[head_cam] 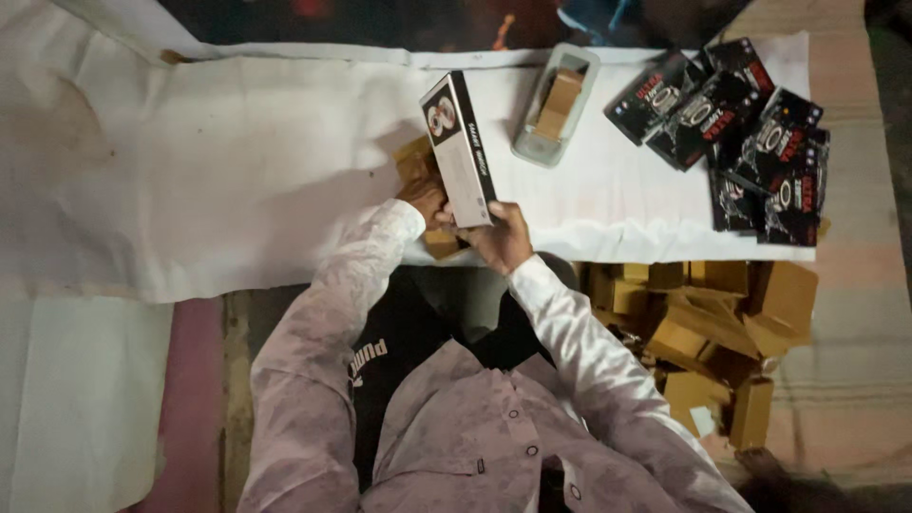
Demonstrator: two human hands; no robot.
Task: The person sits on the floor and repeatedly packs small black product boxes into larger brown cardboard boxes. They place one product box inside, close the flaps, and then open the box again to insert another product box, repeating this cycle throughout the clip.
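Carton (461,147), tall black-and-white printed one, standing tilted over near edge of white sheet (237,161), top end leaning away and left, round emblem showing on end face. Being gripped at lower end by right hand (501,237), fingers wrapping around bottom corner, closed on it. Left hand (425,197) pressing against carton's lower left side, touching it; finger spread hidden behind carton and wrist, cannot tell how far curled. Small brown cardboard box (415,161) sitting just beside left hand, partly hidden behind carton; another brown piece (441,243) peeking out below both hands. Both sleeves pale and patterned, reaching up from bottom of frame.

Clear plastic tray (558,104) lying farther up on sheet, right of carton, holding brown cardboard piece (559,103) inside. Heap of black printed cartons (736,133) overlapping at sheet's right end, well apart from hands. Pile of plain brown cardboard boxes (708,332) lying jumbled below sheet edge on right, near right elbow. Second white sheet (76,399) lying at lower left.
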